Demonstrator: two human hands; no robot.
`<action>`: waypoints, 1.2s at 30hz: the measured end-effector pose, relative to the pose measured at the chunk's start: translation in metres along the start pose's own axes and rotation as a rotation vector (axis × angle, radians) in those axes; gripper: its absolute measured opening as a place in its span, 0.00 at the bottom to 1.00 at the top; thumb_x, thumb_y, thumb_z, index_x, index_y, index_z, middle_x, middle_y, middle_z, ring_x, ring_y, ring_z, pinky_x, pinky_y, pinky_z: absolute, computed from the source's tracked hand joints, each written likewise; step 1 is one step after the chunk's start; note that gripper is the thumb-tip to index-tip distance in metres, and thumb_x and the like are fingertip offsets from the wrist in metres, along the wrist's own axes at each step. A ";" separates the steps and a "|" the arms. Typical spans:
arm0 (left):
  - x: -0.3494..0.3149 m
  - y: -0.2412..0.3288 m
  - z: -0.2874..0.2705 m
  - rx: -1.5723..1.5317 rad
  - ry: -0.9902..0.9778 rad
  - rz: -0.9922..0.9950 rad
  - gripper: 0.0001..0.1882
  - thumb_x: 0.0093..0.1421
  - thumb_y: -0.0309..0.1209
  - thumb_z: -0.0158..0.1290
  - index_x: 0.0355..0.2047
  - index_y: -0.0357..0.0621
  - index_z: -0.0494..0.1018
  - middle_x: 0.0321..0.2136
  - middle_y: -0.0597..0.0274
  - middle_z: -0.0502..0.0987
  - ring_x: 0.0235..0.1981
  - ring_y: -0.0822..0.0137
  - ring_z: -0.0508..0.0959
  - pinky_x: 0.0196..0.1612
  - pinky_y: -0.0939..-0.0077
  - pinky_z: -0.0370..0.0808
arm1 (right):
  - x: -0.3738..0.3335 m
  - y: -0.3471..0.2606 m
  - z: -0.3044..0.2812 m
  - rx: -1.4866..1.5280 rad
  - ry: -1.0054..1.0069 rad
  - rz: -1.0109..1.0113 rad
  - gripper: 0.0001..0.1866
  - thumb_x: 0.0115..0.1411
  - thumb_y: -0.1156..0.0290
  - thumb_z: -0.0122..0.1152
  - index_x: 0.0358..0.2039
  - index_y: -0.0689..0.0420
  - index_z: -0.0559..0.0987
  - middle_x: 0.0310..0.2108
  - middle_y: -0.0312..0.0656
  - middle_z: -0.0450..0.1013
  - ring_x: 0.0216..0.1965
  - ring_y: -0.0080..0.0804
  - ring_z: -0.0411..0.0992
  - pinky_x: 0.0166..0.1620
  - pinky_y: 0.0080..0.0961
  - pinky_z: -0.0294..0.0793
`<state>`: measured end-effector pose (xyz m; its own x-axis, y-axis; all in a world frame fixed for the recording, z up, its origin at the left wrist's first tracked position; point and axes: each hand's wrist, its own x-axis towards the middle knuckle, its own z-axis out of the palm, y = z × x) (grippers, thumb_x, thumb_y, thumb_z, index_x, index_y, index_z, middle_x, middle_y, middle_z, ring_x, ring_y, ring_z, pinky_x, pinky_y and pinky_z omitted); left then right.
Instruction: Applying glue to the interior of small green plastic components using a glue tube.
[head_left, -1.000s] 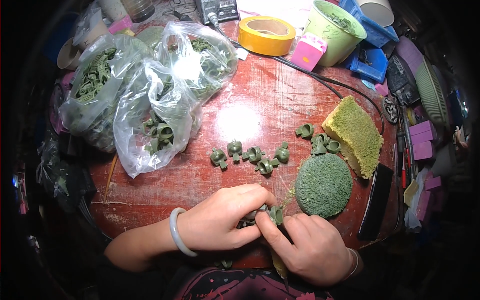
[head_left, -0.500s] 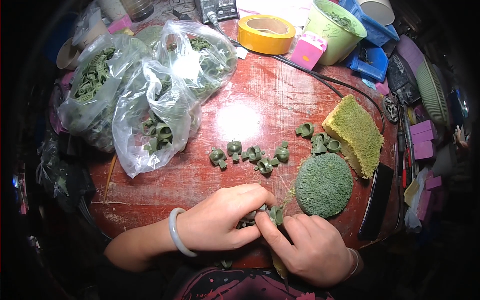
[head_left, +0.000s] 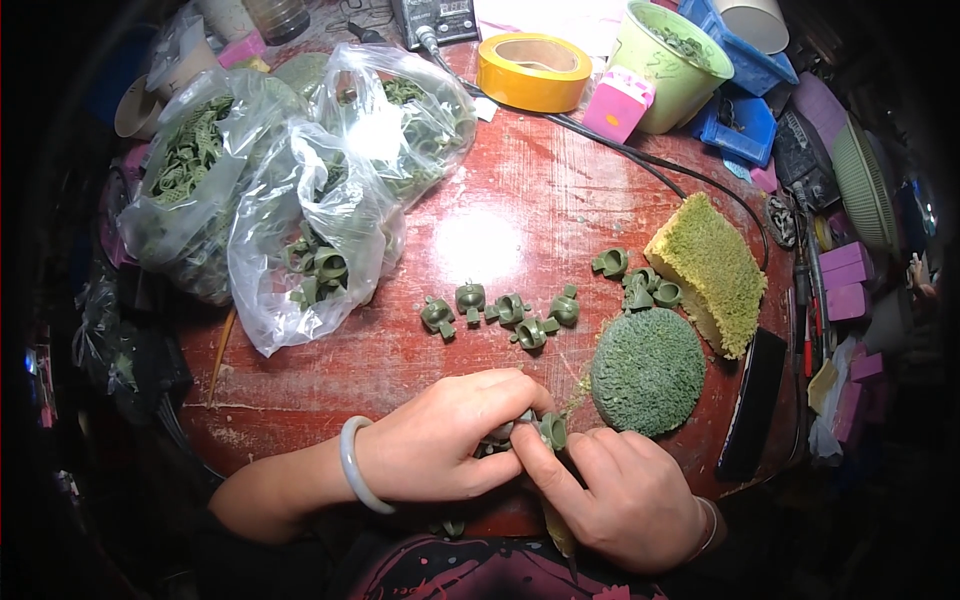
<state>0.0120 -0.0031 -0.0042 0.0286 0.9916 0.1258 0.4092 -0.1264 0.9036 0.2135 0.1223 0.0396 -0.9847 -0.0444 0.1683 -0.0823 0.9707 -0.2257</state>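
Observation:
My left hand (head_left: 450,435), with a pale bangle at the wrist, is closed around small dark-green ring pieces. One green ring piece (head_left: 552,430) shows its round opening between my hands. My right hand (head_left: 635,495) is closed, its index finger pressed against the left fingertips beside that piece. A slim yellowish tool with a dark pointed end (head_left: 558,527) comes out below the right hand; its upper part is hidden. Just beyond my hands lies a group of loose green ring pieces (head_left: 508,308). More ring pieces (head_left: 640,287) lie next to a round green textured pad (head_left: 648,371).
Clear plastic bags (head_left: 310,220) full of green pieces stand at the left. A yellow-green sponge (head_left: 712,275) and a black bar (head_left: 752,405) are at the right. Behind are yellow tape (head_left: 500,82), a pink box (head_left: 617,105), a green cup (head_left: 660,85) and black cables (head_left: 640,155).

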 end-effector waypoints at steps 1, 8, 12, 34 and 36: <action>0.001 0.000 0.000 0.000 0.001 0.007 0.18 0.59 0.25 0.63 0.50 0.36 0.77 0.39 0.50 0.81 0.39 0.51 0.83 0.42 0.63 0.80 | 0.000 0.000 -0.001 -0.002 0.001 0.001 0.27 0.59 0.69 0.59 0.59 0.61 0.80 0.26 0.33 0.63 0.25 0.25 0.67 0.28 0.22 0.66; 0.000 0.000 -0.001 0.004 0.005 0.004 0.18 0.59 0.25 0.63 0.50 0.36 0.77 0.39 0.50 0.80 0.38 0.51 0.83 0.42 0.63 0.80 | 0.000 0.001 0.001 0.017 0.015 -0.009 0.27 0.58 0.70 0.59 0.59 0.62 0.80 0.26 0.34 0.63 0.25 0.26 0.67 0.28 0.23 0.66; 0.000 -0.001 0.000 0.006 0.003 0.013 0.18 0.60 0.25 0.63 0.50 0.35 0.76 0.39 0.50 0.81 0.38 0.51 0.83 0.41 0.64 0.80 | 0.000 0.001 0.000 0.021 0.011 -0.010 0.27 0.58 0.69 0.61 0.59 0.63 0.80 0.26 0.34 0.63 0.25 0.26 0.67 0.28 0.23 0.67; 0.001 0.000 -0.001 -0.015 -0.006 0.012 0.17 0.61 0.25 0.62 0.50 0.34 0.76 0.40 0.49 0.81 0.39 0.52 0.83 0.42 0.64 0.80 | 0.001 0.002 -0.002 0.023 0.015 -0.028 0.27 0.59 0.68 0.61 0.59 0.64 0.79 0.26 0.33 0.62 0.26 0.25 0.67 0.29 0.23 0.66; 0.001 -0.001 -0.001 -0.014 -0.005 0.012 0.17 0.60 0.25 0.63 0.50 0.34 0.76 0.40 0.49 0.81 0.39 0.52 0.83 0.42 0.64 0.80 | 0.001 0.002 -0.002 0.021 0.010 -0.026 0.27 0.59 0.68 0.61 0.59 0.64 0.80 0.26 0.33 0.62 0.26 0.25 0.67 0.29 0.22 0.66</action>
<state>0.0108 -0.0020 -0.0042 0.0383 0.9902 0.1342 0.3960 -0.1383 0.9077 0.2127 0.1247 0.0414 -0.9806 -0.0670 0.1842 -0.1112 0.9640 -0.2417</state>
